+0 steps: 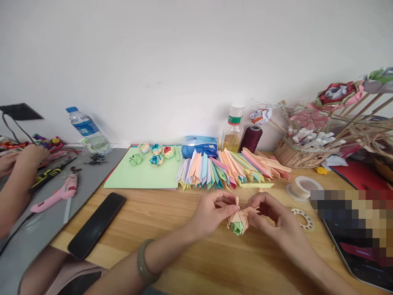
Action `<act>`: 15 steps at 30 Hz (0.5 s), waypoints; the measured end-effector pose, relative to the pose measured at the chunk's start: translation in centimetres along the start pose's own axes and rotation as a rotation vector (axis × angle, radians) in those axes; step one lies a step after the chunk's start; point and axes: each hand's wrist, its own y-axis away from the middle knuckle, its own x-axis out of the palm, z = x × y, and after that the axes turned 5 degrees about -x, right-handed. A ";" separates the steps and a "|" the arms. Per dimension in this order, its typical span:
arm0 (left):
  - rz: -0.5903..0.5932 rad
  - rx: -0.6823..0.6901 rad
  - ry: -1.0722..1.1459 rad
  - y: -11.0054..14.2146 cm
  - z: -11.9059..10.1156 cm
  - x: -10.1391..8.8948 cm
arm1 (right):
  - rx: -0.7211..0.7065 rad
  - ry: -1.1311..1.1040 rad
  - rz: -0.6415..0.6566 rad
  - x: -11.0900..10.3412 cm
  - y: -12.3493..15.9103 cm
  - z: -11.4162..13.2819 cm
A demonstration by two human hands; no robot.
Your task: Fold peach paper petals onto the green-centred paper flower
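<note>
Paper flower [238, 226] gets pinched by left hand [211, 213] and right hand [274, 215], both curled nearly closed. They're kinda angled inward.

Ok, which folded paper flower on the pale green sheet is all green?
The leftmost folded paper flower on the pale green paper sheet; the other four there mix several colours.

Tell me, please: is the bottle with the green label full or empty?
Neither: the bottle is partly full. Yellowish liquid shows in its lower part; above that, it looks clear.
</note>
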 end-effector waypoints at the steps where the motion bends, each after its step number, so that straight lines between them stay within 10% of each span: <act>1: -0.003 0.012 -0.026 0.1 0.0 0.0 | -0.017 0.059 0.013 0.0 0.1 0.1; 15: -0.229 0.472 -0.369 1.3 -0.1 0.6 | -0.538 0.324 -0.117 0.5 0.8 -0.2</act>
